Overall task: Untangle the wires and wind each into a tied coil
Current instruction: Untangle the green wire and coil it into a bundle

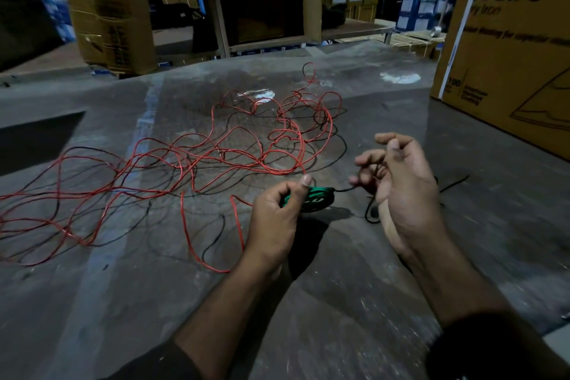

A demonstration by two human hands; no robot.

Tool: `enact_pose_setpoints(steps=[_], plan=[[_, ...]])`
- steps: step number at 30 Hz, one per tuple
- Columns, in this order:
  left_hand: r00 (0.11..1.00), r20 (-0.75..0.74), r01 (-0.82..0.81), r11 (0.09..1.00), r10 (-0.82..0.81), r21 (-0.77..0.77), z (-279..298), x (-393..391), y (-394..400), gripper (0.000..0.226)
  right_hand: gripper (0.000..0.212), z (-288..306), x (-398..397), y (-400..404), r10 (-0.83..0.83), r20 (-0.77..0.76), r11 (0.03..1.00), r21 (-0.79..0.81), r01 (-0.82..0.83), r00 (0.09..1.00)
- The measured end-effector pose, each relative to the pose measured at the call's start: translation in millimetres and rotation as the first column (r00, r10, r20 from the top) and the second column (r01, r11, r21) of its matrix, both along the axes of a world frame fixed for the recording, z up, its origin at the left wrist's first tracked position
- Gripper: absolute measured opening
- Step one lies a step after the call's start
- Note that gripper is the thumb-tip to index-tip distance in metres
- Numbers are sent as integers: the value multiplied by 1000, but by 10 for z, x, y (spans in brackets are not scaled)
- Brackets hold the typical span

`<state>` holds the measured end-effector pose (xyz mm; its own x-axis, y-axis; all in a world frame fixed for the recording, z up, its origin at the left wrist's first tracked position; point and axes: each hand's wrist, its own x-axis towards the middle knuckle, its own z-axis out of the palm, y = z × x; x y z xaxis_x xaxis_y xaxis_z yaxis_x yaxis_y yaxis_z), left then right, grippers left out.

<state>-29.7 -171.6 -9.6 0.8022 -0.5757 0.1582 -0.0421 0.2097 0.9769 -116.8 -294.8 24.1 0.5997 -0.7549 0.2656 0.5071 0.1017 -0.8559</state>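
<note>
A small green coil (317,198) sits in the person's left hand (277,219), wound tight into a short bundle with a dark wire wrapped about its right end. The left hand is closed around the coil's left part, thumb laid along the top, so only the right half of the bundle shows. The coil is held low over the grey floor (339,302), near the middle of the view.

From the coil's right end a thin black wire (345,190) runs across to the right hand (398,182). That hand is raised with its fingers curled loosely; the black wire passes among the fingertips, but the blur hides whether they pinch it. More of the black wire loops down to the floor just under the right wrist, and a strand trails off to the right.

Beyond the hands a long red wire (197,160) lies in loose, crossing loops over the floor, reaching from the far left edge to past the middle. Darker strands are mixed through it. One red loop runs close by the left wrist.

A large cardboard box (509,55) stands at the right, well apart from the wires. Stacked cartons (111,9) and shelving rise at the back.

The coil's long axis lies roughly left to right, its free end pointing toward the right hand.
</note>
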Motion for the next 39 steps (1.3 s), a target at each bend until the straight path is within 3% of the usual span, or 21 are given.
enact_pose_setpoints(steps=[3, 6, 9, 13, 17, 21, 25, 28, 33, 36, 39], plan=[[986, -160, 35, 999, -41, -39, 26, -32, 27, 32, 27, -30, -5, -71, -15, -9, 999, 39, 16, 1000], [917, -375, 89, 987, -133, -133, 28, 3, 30, 37, 24, -76, 16, -83, 10, -233, 1000, -13, -13, 972], [779, -564, 121, 948, -275, -296, 41, 43, 13, 42, 21, -145, 30, -35, 155, -430, 978, -61, -200, 889], [631, -650, 140, 887, -423, -440, 35, 57, 44, 32, 16, -191, 31, -39, 161, -466, 967, -100, -233, 870], [564, -651, 192, 848, -508, -495, 15, 39, 47, 30, 21, -213, 28, -42, 81, -507, 958, -197, -207, 858], [664, -615, 255, 902, -426, -349, 53, 3, 39, 46, 20, -232, 55, -89, 2, -500, 986, -143, -85, 866], [818, -514, 143, 957, -258, -251, 78, -19, 23, 55, 18, -303, 105, -199, -124, -495, 988, -139, 63, 860], [899, -411, 70, 977, -148, -199, 66, -47, 19, 49, 20, -379, 140, -283, -255, -533, 959, -245, 142, 807], [942, -333, -7, 989, -42, -145, 55, -67, 32, 22, 16, -427, 193, -322, -388, -603, 903, -401, 156, 696], [957, -291, -30, 991, -8, -128, 54, -45, 32, 17, 20, -416, 162, -312, -475, -602, 846, -513, 145, 642], [988, -153, -16, 997, 4, -80, 51, -61, 41, 16, 21, -417, 142, -284, -493, -606, 817, -569, 93, 624]])
